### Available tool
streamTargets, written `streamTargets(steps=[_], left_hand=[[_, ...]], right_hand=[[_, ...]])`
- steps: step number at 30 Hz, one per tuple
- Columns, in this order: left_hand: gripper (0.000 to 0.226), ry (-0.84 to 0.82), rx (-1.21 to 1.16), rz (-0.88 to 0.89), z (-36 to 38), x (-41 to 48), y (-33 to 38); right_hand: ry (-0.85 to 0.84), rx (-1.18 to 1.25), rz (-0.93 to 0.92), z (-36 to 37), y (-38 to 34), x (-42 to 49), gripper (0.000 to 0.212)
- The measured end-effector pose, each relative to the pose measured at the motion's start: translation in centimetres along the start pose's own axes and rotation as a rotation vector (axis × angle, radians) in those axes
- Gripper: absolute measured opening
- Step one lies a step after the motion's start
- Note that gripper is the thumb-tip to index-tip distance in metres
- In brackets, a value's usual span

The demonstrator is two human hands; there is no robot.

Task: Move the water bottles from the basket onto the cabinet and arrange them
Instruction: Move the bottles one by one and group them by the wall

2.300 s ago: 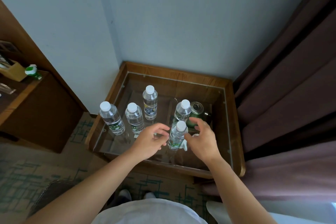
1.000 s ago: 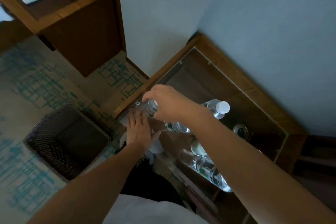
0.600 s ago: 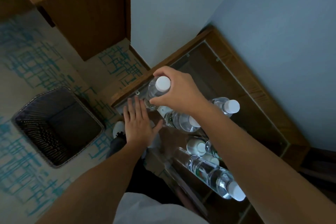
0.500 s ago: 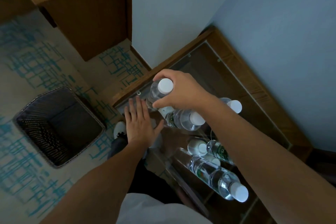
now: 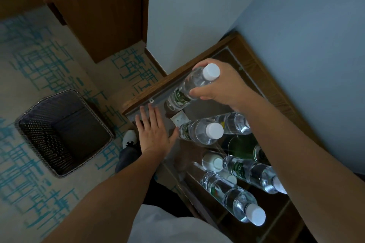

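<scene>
My right hand (image 5: pixel 221 87) grips a clear water bottle (image 5: pixel 189 90) with a white cap near its neck, at the near-left corner of the glass-topped wooden cabinet (image 5: pixel 142 100). The bottle's base looks to be on or just above the glass. My left hand (image 5: pixel 153 131) lies flat and open on the cabinet's left edge. Several more bottles stand on the glass: one (image 5: pixel 201 132) beside my left thumb, another (image 5: pixel 231 123) behind it under my right forearm, and two (image 5: pixel 233 197) (image 5: pixel 254 173) further right. The dark woven basket (image 5: pixel 63 132) sits on the floor to the left and looks empty.
A green can (image 5: pixel 245 147) lies under the glass among the bottles. A wooden desk (image 5: pixel 102 6) stands at the upper left, with a wall corner (image 5: pixel 177 16) beside the cabinet. Patterned carpet (image 5: pixel 39 55) surrounds the basket. My shoe (image 5: pixel 129 139) is by the cabinet's edge.
My right hand has drawn the gripped bottle a little back from the cabinet's corner, and its cap now shows fully. My left hand stays flat on the edge. The view has closed in on the cabinet.
</scene>
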State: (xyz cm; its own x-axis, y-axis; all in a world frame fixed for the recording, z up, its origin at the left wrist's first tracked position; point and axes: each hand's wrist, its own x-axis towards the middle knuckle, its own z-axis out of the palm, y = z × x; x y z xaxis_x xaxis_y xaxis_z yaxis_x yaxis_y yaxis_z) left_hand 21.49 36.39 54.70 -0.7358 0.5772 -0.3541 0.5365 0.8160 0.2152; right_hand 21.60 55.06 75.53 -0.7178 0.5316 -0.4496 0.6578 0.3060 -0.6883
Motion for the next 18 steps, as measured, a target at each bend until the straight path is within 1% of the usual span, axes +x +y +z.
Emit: streamTargets(steps=[4, 10, 15, 18], left_hand=[[0.101, 0.018, 0.006, -0.002, 0.2, -0.1, -0.1], [0.1, 0.026, 0.008, -0.013, 0.3, 0.1, 0.2], [0.098, 0.033, 0.032, -0.013, 0.1, 0.1, 0.4], [0.098, 0.044, 0.037, -0.017, 0.1, 0.2, 0.3]], right_hand=[[0.09, 0.164, 0.094, -3.3, 0.2, 1.6, 0.056], [0.263, 0.215, 0.14, -7.3, 2.1, 4.6, 0.057], [0.393, 0.239, 0.204, -8.9, 4.8, 6.9, 0.061], [0.457, 0.22, 0.199, -9.5, 5.6, 7.8, 0.062]])
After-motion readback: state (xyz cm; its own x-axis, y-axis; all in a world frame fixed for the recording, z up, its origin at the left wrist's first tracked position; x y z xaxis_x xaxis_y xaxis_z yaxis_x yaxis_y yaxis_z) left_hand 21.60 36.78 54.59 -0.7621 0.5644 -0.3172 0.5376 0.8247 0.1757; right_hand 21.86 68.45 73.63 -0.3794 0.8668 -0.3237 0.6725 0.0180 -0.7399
